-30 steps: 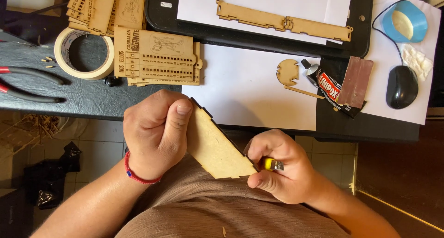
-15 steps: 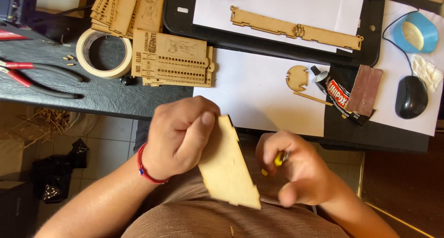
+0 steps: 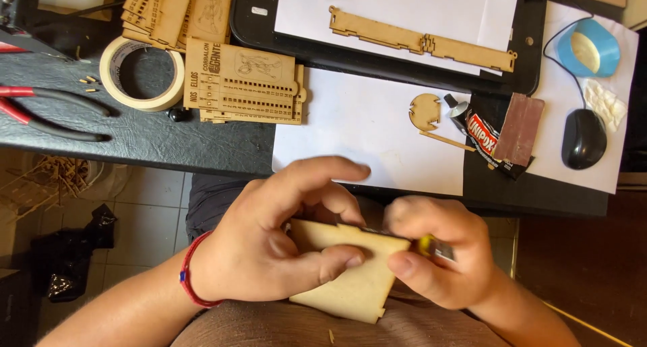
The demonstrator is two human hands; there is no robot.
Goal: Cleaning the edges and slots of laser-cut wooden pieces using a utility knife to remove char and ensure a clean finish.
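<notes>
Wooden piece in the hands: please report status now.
Left hand grips wooden piece, fingers on top edge. Right hand holds small yellow tool against it. Nothing in the way.

Bright, even light on the white paper (image 3: 367, 128), dimmer floor at left; the hands slightly motion-blurred.

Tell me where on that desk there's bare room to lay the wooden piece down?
The white sheet is bare between the engraved wooden panels and the round wooden cutout. The dark mat below the tape roll is also free. Around the glue tube and mouse it is crowded.
</notes>
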